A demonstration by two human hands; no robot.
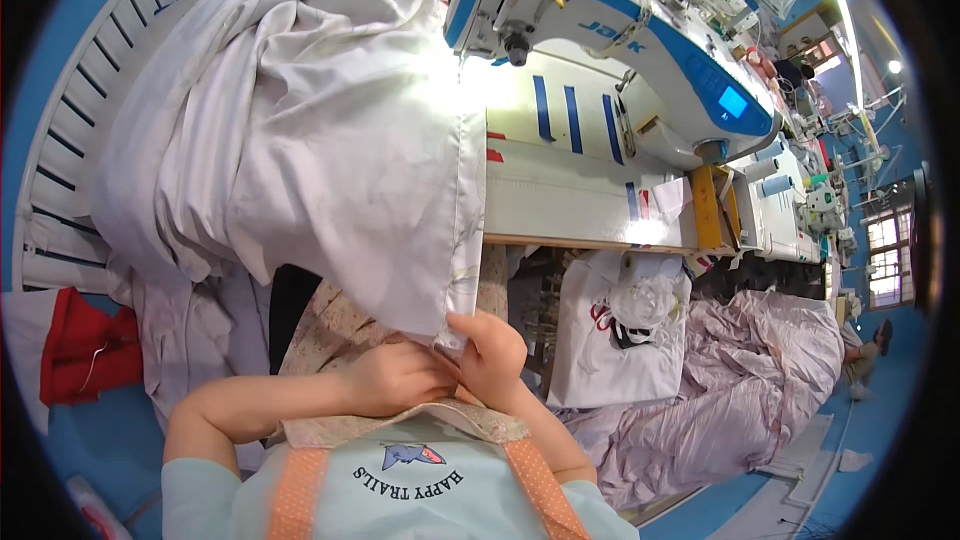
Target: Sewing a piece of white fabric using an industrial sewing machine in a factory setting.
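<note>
A large sheet of white satiny fabric (pixel 330 150) runs from the sewing machine (pixel 620 30) down over the table's front edge to my lap. Its right side has a folded, stitched hem (pixel 466 210) that passes up under the machine's needle area, where bright lamp glare hides detail. Close to my body, my right hand (pixel 492 352) is closed, thumb and fingers pinching the lower end of the hem. Just left of it, my left hand (pixel 400 378) has its fingers curled in at the same fabric corner. Its fingertips are partly hidden.
Blue and red tape strips (pixel 572 120) mark the white sewing table (pixel 570 205). A yellow-brown box frame (pixel 712 210) stands at its right. Below lie a white cloth bundle (pixel 625 340) and crumpled pale lilac fabric (pixel 740 370). Red cloth (pixel 95 350) hangs beside the slatted white rack (pixel 60 160).
</note>
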